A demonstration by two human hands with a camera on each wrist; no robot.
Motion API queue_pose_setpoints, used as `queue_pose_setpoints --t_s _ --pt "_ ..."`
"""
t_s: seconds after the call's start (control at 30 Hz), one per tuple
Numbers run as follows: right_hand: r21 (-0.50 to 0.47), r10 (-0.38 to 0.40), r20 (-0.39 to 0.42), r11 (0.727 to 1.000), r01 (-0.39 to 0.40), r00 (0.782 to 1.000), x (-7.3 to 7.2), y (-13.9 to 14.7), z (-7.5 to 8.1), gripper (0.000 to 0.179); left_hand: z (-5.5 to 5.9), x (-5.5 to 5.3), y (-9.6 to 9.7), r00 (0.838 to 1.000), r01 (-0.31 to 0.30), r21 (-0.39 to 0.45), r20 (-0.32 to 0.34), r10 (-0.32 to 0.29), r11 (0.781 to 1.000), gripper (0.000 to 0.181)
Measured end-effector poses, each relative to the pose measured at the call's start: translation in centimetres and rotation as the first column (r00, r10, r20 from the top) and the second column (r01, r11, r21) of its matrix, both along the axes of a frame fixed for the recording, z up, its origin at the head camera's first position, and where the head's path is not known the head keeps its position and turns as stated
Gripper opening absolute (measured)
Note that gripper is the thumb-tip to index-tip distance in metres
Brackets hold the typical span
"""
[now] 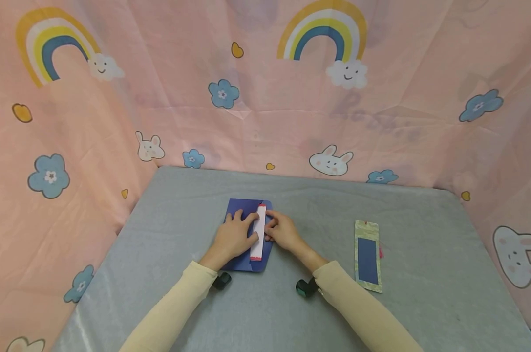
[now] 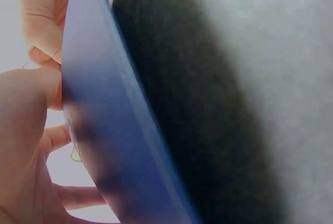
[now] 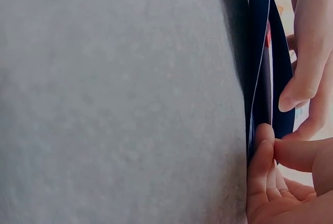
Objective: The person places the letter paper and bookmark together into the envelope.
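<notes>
I have a grey table (image 1: 423, 303) and, on it, a blue folder (image 1: 239, 264), its long axis running away from the person. Well right of the folder lies a green card (image 1: 368, 260). On the folder, I see the left hand (image 1: 233, 236) spread, touching a white strip (image 1: 260, 229). At the folder's right side, the right hand (image 1: 285, 232) pinches that strip's edge; the strip points away too, leaning slightly right.

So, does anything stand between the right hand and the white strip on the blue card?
Nothing visible does: the right hand appears to pinch the white strip along its right edge. The left hand reaches over the opposite edge, not between them.
</notes>
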State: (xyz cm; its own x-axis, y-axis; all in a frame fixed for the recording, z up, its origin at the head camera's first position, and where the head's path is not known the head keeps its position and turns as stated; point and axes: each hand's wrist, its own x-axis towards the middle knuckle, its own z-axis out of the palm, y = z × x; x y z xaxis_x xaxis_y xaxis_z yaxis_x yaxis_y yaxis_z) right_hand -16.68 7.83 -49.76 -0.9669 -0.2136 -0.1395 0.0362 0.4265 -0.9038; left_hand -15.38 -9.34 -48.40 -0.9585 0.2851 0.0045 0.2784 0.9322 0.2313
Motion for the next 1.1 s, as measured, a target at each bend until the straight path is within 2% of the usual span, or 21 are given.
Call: queue_pose_setpoints --t_s 0.4,1.1 --pt "0.039 -0.005 -0.012 0.999 0.005 1.000 0.14 -0.21 0.26 0.055 -0.13 0.00 -0.02 1.000 -0.003 -0.010 0.010 0.003 1.000 0.052" --pt "0.069 0.004 -0.063 0.998 0.000 0.998 0.03 -0.80 0.03 0.054 -0.11 0.02 -0.02 1.000 0.008 -0.017 -0.015 -0.008 1.000 0.051"
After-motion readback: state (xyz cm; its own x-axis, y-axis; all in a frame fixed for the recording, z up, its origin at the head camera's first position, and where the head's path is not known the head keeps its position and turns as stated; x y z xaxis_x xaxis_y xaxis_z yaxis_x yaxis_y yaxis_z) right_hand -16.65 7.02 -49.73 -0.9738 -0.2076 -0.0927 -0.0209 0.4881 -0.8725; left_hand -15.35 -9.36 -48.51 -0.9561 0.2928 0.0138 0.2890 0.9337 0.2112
